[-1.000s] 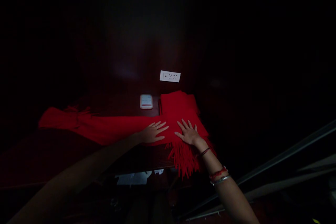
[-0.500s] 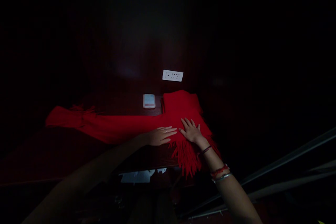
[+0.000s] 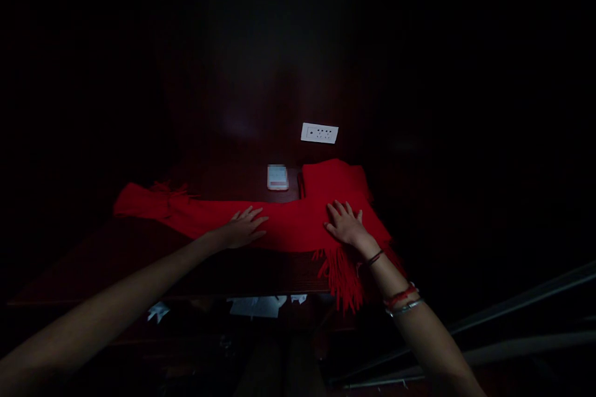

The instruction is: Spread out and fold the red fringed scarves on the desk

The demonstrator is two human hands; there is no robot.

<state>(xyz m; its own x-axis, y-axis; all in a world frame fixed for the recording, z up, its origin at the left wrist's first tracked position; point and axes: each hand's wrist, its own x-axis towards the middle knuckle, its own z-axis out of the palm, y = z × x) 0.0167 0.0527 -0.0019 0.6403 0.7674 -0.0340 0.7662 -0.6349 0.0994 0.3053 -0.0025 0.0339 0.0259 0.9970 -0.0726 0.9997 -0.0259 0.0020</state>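
Note:
A red fringed scarf (image 3: 293, 226) lies across a dark wooden table (image 3: 279, 273), its long strip running to the left and a folded, layered part at the right. My left hand (image 3: 242, 227) rests with fingers spread on the middle of the strip. On the folded part, near the fringe that hangs over the front edge, my right hand (image 3: 345, 223) lies flat with its fingers apart. Neither hand grips the cloth. The scarf's far left end looks bunched, with some fringe showing on top.
Behind the scarf lies a small phone-like rectangular object (image 3: 278, 177) with a pale face. A white socket panel (image 3: 319, 133) is set in the dark wall. Below the table edge are pale papers (image 3: 255, 306). Pale rails (image 3: 521, 304) cross the dark lower right.
My left hand has slid left along the scarf strip, away from my right hand. The right hand stays on the folded part. The whole view has shifted slightly.

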